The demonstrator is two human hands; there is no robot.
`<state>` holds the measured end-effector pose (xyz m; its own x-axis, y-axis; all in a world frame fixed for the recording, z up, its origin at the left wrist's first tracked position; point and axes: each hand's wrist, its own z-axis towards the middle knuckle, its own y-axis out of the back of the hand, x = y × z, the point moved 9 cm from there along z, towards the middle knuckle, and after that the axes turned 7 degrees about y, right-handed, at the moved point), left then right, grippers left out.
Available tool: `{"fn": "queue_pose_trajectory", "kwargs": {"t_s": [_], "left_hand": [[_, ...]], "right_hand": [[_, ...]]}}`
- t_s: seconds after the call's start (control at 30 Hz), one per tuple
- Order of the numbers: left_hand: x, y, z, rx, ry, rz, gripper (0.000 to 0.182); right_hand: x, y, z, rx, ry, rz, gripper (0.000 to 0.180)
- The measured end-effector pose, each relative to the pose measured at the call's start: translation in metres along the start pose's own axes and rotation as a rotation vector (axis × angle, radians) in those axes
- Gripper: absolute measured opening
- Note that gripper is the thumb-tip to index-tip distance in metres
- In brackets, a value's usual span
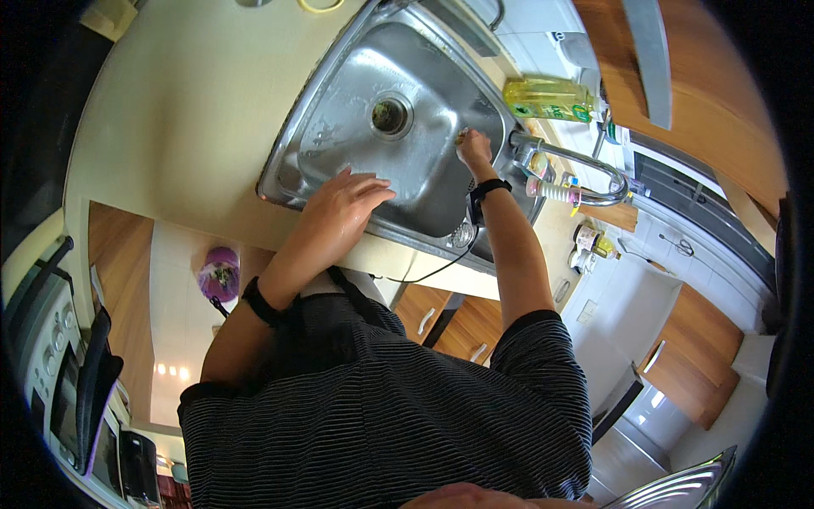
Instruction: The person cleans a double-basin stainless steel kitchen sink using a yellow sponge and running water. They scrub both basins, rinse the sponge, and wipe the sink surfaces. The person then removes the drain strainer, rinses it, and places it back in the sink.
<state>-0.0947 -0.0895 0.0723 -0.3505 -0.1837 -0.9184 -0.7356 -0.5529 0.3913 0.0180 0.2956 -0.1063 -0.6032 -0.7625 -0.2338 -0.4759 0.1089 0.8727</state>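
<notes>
A stainless steel sink basin (356, 70) with wet, shiny patches lies before me. Debris can be seen in its round drain (389, 118). My right hand (475, 149) is low at the basin's right side, fingers closed on a small yellowish-brown item (462, 135), too small to identify. Over the near rim, my left hand (348, 213) is wet, its fingers apart and nothing in it. A chrome faucet (588, 159) with a ribbed white-and-pink nozzle (553, 189) stands right of the basin. Both wrists wear black bands.
A yellow dish-soap bottle (547, 100) is behind the faucet. Pale countertop (184, 114) borders the sink on the left. Further right are several jars and bottles (594, 242). A purple container (219, 273) sits below the counter at left. A thin black cord (432, 275) crosses the near edge.
</notes>
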Motion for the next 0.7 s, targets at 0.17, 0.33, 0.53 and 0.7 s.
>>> {"fn": "queue_pose_trajectory", "kwargs": {"t_s": [0.17, 0.33, 0.53, 0.7], "left_hand": [[0.003, -0.007, -0.002, 0.006, 0.01, -0.02, 0.025], [0.008, -0.013, -0.005, 0.043, 0.047, -0.038, 0.027], [0.014, -0.015, -0.004, 0.034, 0.064, -0.04, 0.031], [0.022, -0.015, -0.006, 0.069, 0.103, -0.005, 0.035]], "right_hand": [[0.023, 0.02, -0.017, -0.245, 0.189, -0.312, 0.017], [0.015, 0.018, -0.015, -0.279, 0.267, -0.534, 0.02], [-0.009, -0.017, -0.03, 0.173, 0.188, -0.685, 0.041], [-0.024, -0.016, -0.006, 0.012, 0.135, -0.774, 0.052]]}}
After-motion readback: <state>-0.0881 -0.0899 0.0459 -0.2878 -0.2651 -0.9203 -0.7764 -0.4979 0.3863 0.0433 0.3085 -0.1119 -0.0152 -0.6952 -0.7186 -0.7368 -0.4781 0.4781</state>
